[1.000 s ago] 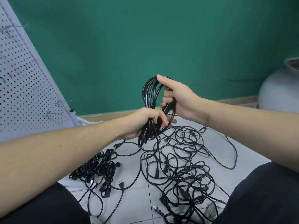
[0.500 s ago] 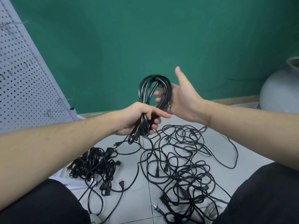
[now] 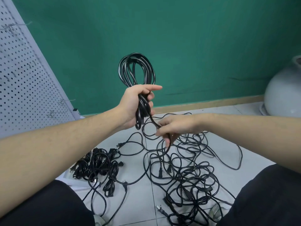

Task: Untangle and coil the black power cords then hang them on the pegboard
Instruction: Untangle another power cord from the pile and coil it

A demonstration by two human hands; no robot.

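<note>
upright cord coil (image 3: 136,70), left hand (image 3: 135,105) gripping

A green wall (image 3: 195,38) fills the far side of the scene, marked by a few dark scuffs low on its right half, and a tan baseboard strip (image 3: 211,101) runs along its foot. Below lies a floor of pale grey tiles (image 3: 138,193) with thin dark grout lines crossing it. At the far right a large, rounded grey ceramic pot (image 3: 285,90) stands on the floor close to the wall, cut off by the frame edge, and near the bottom edge dark trouser legs (image 3: 48,204) frame the floor on left and right.
</note>
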